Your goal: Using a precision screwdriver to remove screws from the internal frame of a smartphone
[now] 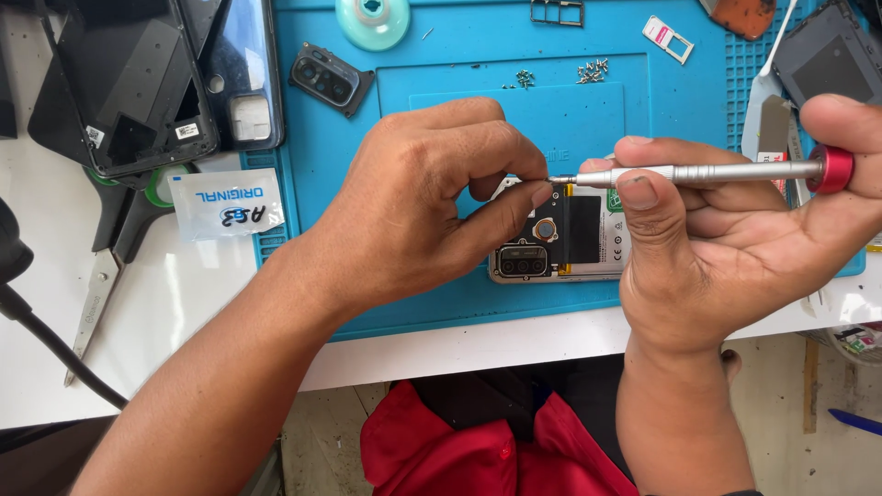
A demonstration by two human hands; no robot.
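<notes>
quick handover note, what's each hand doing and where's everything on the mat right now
Left hand: fingertips pinched at the tip of the screwdriver.
Right hand: grip on the silver screwdriver, red cap against the palm side.
Opened phone lies on the blue mat under both hands, back off, insides exposed.
Done: back cover and camera module set aside at the left; loose screws piled at the mat's top.
Left: cannot tell which screws remain.

screwdriver point(707, 172): brushed metal shaft, glossy red metal cap | mat point(441, 92): matt blue rubbery, smooth, ribbed far right | opened phone point(560, 241): bare metal frame, black matt parts | back covers point(138, 73) far left: glossy dark plastic | counter point(184, 312): smooth white | scissors point(96, 298): dull metal
</notes>
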